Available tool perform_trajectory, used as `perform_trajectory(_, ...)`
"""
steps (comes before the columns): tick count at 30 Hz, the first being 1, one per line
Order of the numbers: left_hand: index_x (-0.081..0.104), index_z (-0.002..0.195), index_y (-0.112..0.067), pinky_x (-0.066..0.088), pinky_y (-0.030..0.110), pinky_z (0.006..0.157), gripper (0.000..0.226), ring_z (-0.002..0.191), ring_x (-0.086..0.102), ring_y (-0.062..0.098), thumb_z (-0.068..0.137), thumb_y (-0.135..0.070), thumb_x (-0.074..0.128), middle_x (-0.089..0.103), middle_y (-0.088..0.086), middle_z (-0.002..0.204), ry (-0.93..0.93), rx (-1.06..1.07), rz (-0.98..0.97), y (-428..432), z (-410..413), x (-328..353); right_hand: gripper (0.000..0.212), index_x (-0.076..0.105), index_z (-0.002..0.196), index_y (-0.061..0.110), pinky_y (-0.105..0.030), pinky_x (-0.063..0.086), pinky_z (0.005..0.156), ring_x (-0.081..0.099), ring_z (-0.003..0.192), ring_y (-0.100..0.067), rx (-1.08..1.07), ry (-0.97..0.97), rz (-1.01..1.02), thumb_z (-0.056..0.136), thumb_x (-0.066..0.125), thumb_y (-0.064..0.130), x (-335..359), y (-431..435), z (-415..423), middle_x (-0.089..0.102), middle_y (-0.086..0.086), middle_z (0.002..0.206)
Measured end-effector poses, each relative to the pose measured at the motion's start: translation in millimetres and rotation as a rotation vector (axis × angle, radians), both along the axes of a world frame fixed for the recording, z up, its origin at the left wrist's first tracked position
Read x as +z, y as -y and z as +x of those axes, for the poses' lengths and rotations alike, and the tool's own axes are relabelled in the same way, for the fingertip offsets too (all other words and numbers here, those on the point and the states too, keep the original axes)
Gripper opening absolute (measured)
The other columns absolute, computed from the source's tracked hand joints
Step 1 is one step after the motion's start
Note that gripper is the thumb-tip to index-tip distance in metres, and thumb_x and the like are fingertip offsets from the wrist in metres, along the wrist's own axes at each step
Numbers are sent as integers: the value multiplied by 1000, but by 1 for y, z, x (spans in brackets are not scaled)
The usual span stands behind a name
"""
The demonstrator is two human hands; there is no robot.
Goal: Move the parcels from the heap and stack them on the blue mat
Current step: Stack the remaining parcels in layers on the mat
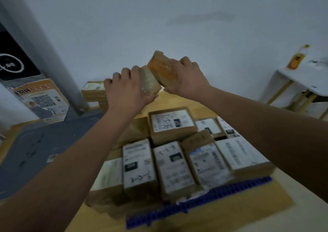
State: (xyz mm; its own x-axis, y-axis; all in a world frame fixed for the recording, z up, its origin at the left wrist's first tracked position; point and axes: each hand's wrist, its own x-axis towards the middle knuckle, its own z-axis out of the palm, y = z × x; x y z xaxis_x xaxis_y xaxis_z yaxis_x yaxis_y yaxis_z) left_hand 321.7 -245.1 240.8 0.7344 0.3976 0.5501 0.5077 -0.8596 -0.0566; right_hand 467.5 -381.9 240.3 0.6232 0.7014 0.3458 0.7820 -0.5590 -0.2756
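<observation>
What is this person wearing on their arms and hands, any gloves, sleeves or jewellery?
Nothing that shows. The left hand and right hand are ungloved, and the left forearm and right forearm are bare up to the picture's edge, with no sleeve, watch or wristband in view. The picture is too blurred to rule out a thin ring.

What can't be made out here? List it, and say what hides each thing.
All in the head view:
Blue mat: mostly covered by the stacked parcels; only its near edge shows.
Labels: text blurred, unreadable.
Heap: partly behind the left hand; count unclear.
Tan parcel and orange-taped parcel: partly covered by the left hand and right hand.
White table: cut off by the right edge.
</observation>
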Motion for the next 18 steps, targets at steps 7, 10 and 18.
perform_trajectory(7,47,128,-11,42,48,82,94,97,58,37,64,-76,66,60,13,111,37,-110,67,106,52,1,90,34,145,27,-49,49,87,46,109,-32,-110,59,57,69,78,47,-3,123,28,42,-9,125)
perform_trajectory(10,48,128,-12,43,47,80,94,95,58,35,63,-77,65,60,11,110,48,-149,80,136,66,-2,90,31,146,32,-47,47,89,46,109,-30,-166,54,48,71,75,52,-10,160,34,42,-6,125)
perform_trajectory(18,47,129,-17,42,45,81,94,96,59,31,62,-82,61,61,5,113,10,-269,35,188,87,-27,82,34,144,28,-48,41,94,45,114,-32,-280,42,-2,75,71,53,-41,237,36,43,-6,127)
